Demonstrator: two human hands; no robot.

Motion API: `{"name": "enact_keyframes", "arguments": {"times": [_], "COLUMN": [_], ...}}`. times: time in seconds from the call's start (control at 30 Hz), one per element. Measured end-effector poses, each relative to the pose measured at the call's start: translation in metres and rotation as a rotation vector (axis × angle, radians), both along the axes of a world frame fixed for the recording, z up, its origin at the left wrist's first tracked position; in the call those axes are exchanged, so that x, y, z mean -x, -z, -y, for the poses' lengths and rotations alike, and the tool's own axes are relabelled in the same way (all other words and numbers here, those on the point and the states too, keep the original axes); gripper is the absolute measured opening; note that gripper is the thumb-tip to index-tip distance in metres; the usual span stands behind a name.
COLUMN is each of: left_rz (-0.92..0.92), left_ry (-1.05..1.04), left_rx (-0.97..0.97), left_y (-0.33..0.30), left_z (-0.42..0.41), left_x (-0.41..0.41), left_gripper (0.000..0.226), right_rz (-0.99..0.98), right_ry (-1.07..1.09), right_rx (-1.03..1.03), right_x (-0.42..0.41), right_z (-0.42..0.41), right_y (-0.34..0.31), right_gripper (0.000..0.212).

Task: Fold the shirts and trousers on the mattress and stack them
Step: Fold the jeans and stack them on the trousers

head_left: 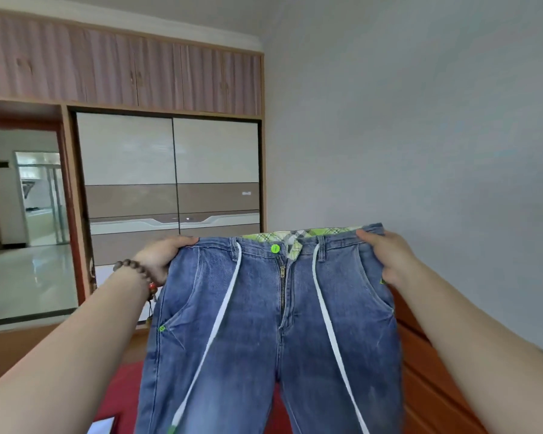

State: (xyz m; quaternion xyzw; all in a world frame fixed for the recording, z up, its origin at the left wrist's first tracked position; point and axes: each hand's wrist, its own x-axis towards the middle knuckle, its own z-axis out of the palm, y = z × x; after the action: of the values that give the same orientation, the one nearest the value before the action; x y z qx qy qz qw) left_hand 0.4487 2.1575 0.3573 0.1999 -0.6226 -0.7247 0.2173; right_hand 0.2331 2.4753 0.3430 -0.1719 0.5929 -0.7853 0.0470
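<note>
Jeans held up by the waistband in both hands.

The left hand (162, 256) and right hand (386, 256) each pinch a side of the waistband, holding the jeans (264, 333) up in the air, front facing the person, legs hanging past the lower frame edge, white drawstrings (326, 317) dangling.

Both arms are stretched forward and raised. The left hand (162, 256) and the right hand (389, 256) are held level and well apart, each closed in a pinch, thumbs on top.
</note>
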Motion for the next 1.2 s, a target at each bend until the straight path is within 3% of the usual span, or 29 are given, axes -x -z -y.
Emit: {"name": "enact_keyframes", "arguments": {"times": [0.1,0.3,0.47,0.53,0.63,0.73,0.8,0.87,0.9,0.97,1.03,1.07,1.13,1.2], "left_rz": [-0.09,-0.336,-0.414,-0.41,-0.434,-0.465,-0.488,-0.532,-0.563,-0.617,-0.636,-0.632,-0.607,-0.611], "left_ry": [-0.122,-0.268,-0.23,-0.207,-0.018,0.079,0.054,0.07,0.113,0.251,0.387,0.436,0.461,0.397], "left_rx": [0.032,0.063,0.161,0.209,0.107,0.213,0.323,0.307,0.273,0.217,0.19,0.192,0.223,0.249], "left_y": [-0.004,-0.009,-0.015,-0.018,-0.018,-0.015,-0.016,-0.021,-0.024,-0.031,-0.039,-0.043,-0.047,-0.049], "left_z": [-0.016,-0.063,-0.098,-0.106,-0.107,-0.099,-0.093,-0.085,-0.08,-0.073,-0.068,-0.066,-0.062,-0.056], "left_x": [0.026,0.065,0.084,0.085,0.077,0.072,0.069,0.064,0.06,0.05,0.039,0.035,0.031,0.029], "left_gripper": [0.004,0.03,0.027,0.024,0.037,0.045,0.024,0.012,0.012,0.011,0.008,0.008,0.008,0.009], "right_rz": [0.01,-0.056,-0.214,-0.181,-0.052,-0.126,-0.331,-0.626,-0.694,-0.637,-0.452,-0.375,-0.252,-0.236], "right_ry": [0.125,0.096,-0.011,-0.099,-0.282,-0.382,-0.27,0.052,0.203,0.283,-0.01,-0.207,-0.449,-0.477], "right_rx": [0.047,0.052,-0.03,-0.059,0.063,0.055,-0.148,-0.327,-0.347,-0.302,-0.192,-0.126,-0.055,-0.024], "right_x": [-0.01,-0.052,-0.101,-0.111,-0.111,-0.103,-0.094,-0.076,-0.066,-0.05,-0.041,-0.039,-0.042,-0.05], "right_z": [0.015,0.06,0.108,0.117,0.116,0.099,0.087,0.075,0.067,0.053,0.043,0.04,0.039,0.043], "right_y": [-0.004,-0.02,-0.021,-0.023,-0.026,-0.029,-0.03,-0.031,-0.031,-0.028,-0.027,-0.026,-0.028,-0.029], "right_gripper": [0.004,0.01,0.016,0.027,0.045,0.042,0.032,0.012,0.015,0.06,0.085,0.084,0.066,0.048]}}
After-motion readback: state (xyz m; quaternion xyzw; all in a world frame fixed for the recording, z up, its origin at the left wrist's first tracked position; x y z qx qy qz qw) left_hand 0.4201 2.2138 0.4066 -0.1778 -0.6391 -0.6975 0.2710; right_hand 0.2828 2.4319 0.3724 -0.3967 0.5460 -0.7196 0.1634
